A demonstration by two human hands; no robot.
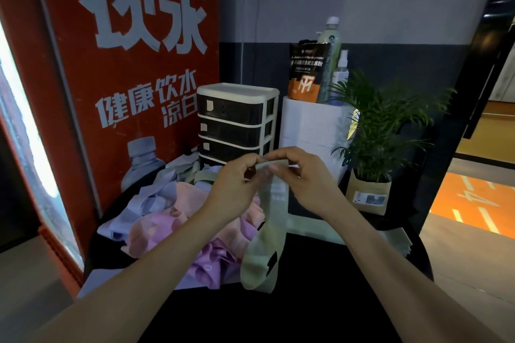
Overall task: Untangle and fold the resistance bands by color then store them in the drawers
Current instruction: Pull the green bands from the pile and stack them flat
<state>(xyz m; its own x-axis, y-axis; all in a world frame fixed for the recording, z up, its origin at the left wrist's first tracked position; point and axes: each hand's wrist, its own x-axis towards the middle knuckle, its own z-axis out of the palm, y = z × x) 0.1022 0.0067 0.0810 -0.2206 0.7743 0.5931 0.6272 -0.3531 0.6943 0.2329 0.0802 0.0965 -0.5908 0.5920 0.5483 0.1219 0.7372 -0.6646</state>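
Where both hands pinch: pale green band point(271, 228), limp loop.

Smooth matt green band point(271, 231); glossy plastic drawers point(237, 117).

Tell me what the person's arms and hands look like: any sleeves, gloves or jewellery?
Both forearms are bare right to the bottom edge of the picture, so no sleeves show. The left hand and the right hand wear no gloves, and no watch or bracelet shows at either wrist. The picture is too blurred to tell about rings.
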